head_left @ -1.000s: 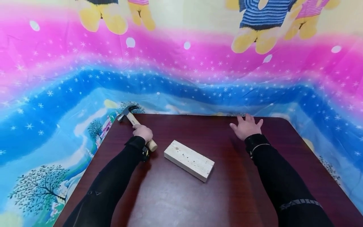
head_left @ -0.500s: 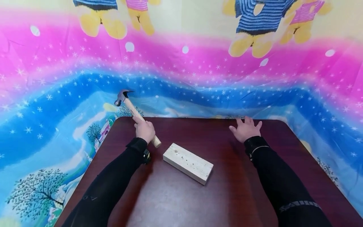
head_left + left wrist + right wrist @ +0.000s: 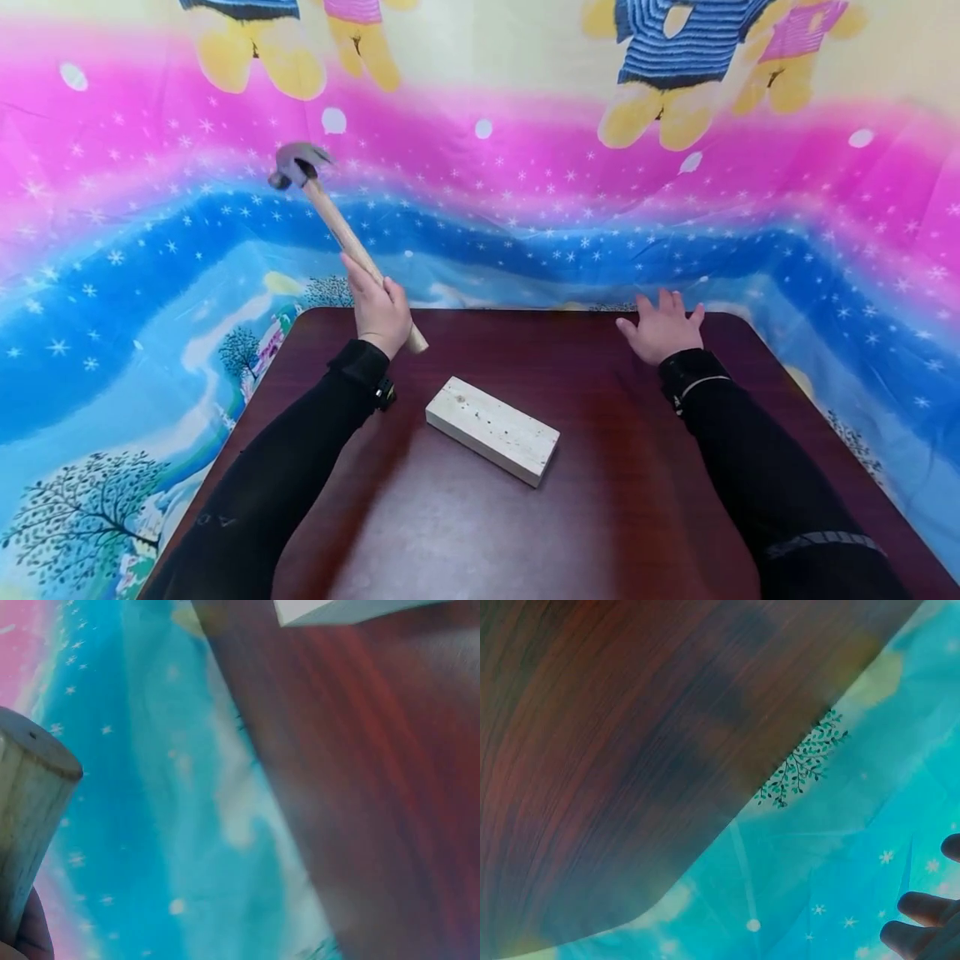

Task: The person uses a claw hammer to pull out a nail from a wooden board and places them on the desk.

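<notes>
My left hand (image 3: 381,308) grips a claw hammer (image 3: 341,229) by its pale wooden handle, raised over the table's far left part. The metal head points up and away, standing out against the backdrop in the head view. In the left wrist view the butt end of the hammer handle (image 3: 30,795) shows at the left edge, with a bit of a finger below it. A pale wooden block (image 3: 492,431) with small dark marks on its top lies in the middle of the table. My right hand (image 3: 663,327) holds nothing; its fingers are spread near the far right edge.
The dark red-brown table (image 3: 465,542) has rounded far corners. A patterned cloth backdrop (image 3: 487,192) in pink and blue hangs around its far side and both flanks. The right wrist view shows the table's edge (image 3: 727,821) against this cloth.
My left hand has lifted the hammer from low over the table's far left corner, its head rising steadily. The right hand has shifted slightly, still spread. The wooden block stays in place.
</notes>
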### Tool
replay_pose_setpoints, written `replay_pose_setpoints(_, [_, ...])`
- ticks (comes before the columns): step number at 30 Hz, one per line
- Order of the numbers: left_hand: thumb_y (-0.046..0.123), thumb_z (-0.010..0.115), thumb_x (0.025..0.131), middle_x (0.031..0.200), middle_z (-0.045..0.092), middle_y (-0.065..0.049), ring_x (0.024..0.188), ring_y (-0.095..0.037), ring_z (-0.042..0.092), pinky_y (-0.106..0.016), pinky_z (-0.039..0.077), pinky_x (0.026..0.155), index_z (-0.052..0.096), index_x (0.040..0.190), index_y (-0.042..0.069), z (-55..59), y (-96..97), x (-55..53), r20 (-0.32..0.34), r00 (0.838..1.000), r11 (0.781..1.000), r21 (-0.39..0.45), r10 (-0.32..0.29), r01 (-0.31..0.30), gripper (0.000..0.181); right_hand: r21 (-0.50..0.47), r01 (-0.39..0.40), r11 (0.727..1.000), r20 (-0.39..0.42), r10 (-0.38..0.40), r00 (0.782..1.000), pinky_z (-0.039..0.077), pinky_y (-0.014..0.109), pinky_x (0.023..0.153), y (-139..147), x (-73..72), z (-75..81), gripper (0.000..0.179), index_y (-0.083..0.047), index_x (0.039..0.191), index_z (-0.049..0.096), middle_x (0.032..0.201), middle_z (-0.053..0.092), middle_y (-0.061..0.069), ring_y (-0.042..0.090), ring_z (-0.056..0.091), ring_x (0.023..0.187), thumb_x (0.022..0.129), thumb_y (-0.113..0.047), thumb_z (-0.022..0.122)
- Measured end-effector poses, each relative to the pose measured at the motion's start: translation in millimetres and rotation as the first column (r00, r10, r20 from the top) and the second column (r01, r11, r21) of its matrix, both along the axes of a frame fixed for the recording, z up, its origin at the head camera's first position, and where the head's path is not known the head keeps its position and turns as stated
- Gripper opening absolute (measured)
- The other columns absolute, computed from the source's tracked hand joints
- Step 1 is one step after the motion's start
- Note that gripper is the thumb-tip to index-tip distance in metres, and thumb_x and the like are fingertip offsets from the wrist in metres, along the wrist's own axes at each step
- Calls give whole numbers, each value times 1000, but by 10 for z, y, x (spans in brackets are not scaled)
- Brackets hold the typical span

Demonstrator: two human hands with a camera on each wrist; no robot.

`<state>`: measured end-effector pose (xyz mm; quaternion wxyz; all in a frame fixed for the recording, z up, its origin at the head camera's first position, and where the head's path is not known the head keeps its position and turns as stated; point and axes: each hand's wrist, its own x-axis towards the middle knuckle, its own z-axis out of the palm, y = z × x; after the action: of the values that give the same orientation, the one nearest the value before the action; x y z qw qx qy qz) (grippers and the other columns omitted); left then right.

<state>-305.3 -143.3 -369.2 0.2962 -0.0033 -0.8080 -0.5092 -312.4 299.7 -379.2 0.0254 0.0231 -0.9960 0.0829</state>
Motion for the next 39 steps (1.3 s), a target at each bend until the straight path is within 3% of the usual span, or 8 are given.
replay_pose_setpoints(3, [10,43,110,171,20,-38,114,-56,55,-66,51,102,-7,168,-13,108,-5,-1,-119,993,997,-72,-13,5,80,-51,12,999,-34,-13,999,0,90,123,24,-9,95,79,-3,171,26,173,13,42,65,6,162,114,-55,44])
replay_pose_setpoints(9, [11,48,108,151,37,-43,87,-54,59,-67,56,72,6,162,-19,281,11,22,-304,951,959,-281,-59,-31,75,-170,16,985,-142,-41,989,-3,88,125,-40,13,542,85,-7,175,14,177,4,39,63,-2,165,114,-60,38])
replay_pose_setpoints(16, [7,49,109,128,44,-37,89,-51,63,-62,62,64,22,155,-22,430,70,30,-476,864,883,-460,-161,-89,61,-265,6,964,-276,-82,958,-6,82,130,-123,91,996,82,-12,177,6,181,0,31,54,-4,169,115,-57,36])
replay_pose_setpoints(24, [4,59,106,114,53,-29,71,-38,63,-48,57,49,43,153,-6,375,10,-9,-587,761,755,-622,-275,-207,50,-261,-4,965,-302,-78,950,-6,81,131,-133,150,1087,81,-11,177,7,181,1,30,54,-1,169,115,-55,38])
replay_pose_setpoints(27, [1,64,103,108,56,-27,64,-33,58,-44,53,44,51,150,3,357,-50,-12,-573,750,680,-696,-331,-232,49,-261,-8,965,-305,-75,949,-6,81,131,-142,167,1111,81,-13,177,7,182,1,30,55,0,169,115,-55,38])
replay_pose_setpoints(30, [-3,70,100,103,58,-23,66,-30,55,-44,54,45,59,148,11,382,-93,3,-478,777,581,-793,-409,-182,52,-260,-14,965,-317,-72,946,-7,81,131,-153,172,1138,81,-13,177,7,182,1,30,54,-1,169,115,-55,37])
replay_pose_setpoints(36, [5,78,99,108,62,-12,77,-27,62,-39,59,55,64,152,23,423,-42,41,-237,848,260,-958,-474,-122,57,-285,-87,955,-404,-37,914,-8,79,132,-238,188,1180,79,-18,177,10,183,3,26,51,-1,170,114,-60,33])
replay_pose_setpoints(39, [12,76,103,112,62,-10,76,-25,62,-36,59,57,64,153,27,373,21,58,-144,878,147,-985,-457,-86,53,-277,-144,950,-454,3,891,-10,77,133,-324,223,1199,84,-22,178,7,184,-3,23,49,-6,171,111,-68,32])
